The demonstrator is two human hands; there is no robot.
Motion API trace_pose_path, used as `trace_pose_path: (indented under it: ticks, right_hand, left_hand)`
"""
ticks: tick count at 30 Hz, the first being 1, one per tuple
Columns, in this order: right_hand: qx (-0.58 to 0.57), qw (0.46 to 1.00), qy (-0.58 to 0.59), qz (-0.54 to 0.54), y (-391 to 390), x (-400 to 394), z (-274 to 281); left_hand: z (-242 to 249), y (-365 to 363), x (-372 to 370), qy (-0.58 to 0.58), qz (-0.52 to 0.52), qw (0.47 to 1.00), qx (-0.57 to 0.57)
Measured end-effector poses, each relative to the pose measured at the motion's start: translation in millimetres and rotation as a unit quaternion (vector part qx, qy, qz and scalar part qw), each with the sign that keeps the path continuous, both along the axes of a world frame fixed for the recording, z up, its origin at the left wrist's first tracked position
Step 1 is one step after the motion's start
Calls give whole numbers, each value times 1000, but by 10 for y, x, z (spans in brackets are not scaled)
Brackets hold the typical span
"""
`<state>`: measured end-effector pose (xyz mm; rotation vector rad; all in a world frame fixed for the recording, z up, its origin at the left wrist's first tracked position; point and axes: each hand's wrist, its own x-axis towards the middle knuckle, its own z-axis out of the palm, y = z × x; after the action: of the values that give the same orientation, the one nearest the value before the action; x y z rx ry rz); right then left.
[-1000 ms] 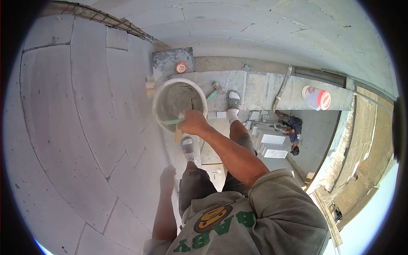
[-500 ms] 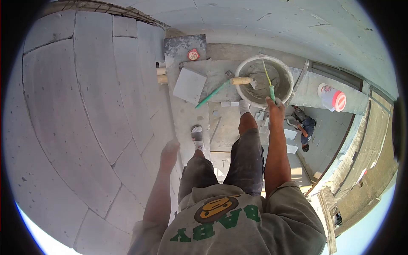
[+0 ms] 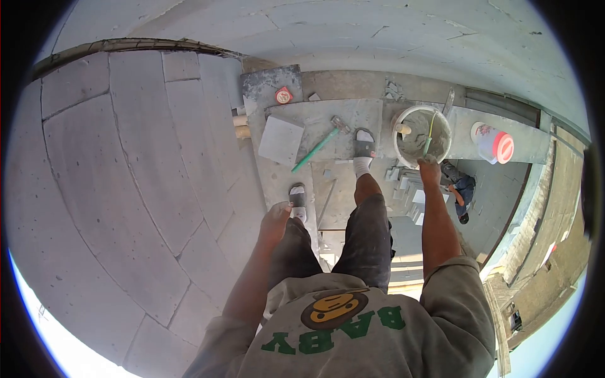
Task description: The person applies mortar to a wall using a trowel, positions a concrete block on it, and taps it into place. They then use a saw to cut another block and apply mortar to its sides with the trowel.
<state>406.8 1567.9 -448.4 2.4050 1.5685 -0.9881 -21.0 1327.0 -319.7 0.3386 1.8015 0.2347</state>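
My right hand [image 3: 430, 167] is closed at the near rim of a pale bucket [image 3: 401, 151], apparently gripping that rim. Grey mortar fills part of the bucket. A trowel-like tool with a green handle [image 3: 428, 145] stands in it, its thin blade seen edge-on and its handle end close to my fingers. A short wooden handle [image 3: 403, 128] sticks up at the bucket's left side. My left hand [image 3: 275, 223] hangs above my left foot with its fingers curled, and nothing shows in it.
A hammer with a green handle [image 3: 317, 148] and a pale square block [image 3: 281, 140] lie on the planks. A red tape measure [image 3: 283, 95] sits at the back left. A pink-lidded jug [image 3: 493, 144] stands right of the bucket. Block wall [image 3: 145, 176] rises left. Another person [image 3: 464, 191] crouches below.
The bucket has moved to the right and away from me, with my right hand at its rim. My right foot shows fully on the planks. My left hand has shifted right.
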Motion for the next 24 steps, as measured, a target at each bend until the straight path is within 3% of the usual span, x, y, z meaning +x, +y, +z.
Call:
trace_pose_path:
  ticks: [2, 4, 8, 9, 12, 16, 19, 21, 24]
  right_hand:
    - [59, 997, -39, 18, -217, -191, 224]
    - [44, 995, 83, -17, -372, -470, 551]
    - [7, 999, 50, 16, -1255, -819, 847]
    - [-40, 999, 26, -16, -1392, -982, 1103]
    - [-66, 997, 37, -23, -1916, -892, 1089]
    - [-102, 992, 18, -68, -2103, -622, 1122]
    - [-101, 987, 17, -127, -2065, -352, 910]
    - [-111, 980, 27, -163, -1977, -151, 694]
    - [-141, 975, 7, -170, -1824, 194, 218]
  left_hand:
    - [-88, 25, 5, -54, 93, 991, 77]
    - [-230, 20, -177, -74, 53, 989, 112]
    - [-427, -677, -751, -33, 1, 999, 35]
    - [-358, -803, -886, -32, 30, 999, 28]
    - [-376, -1176, -1334, 0, 74, 997, 15]
    - [-900, -1470, -2015, -16, 13, 1000, 9]
    - [-1039, -1181, -2086, 109, -107, 986, 66]
    - [-676, -639, -1842, 43, 14, 999, -30]
    - [-708, -90, -1568, 55, -67, 994, -60]
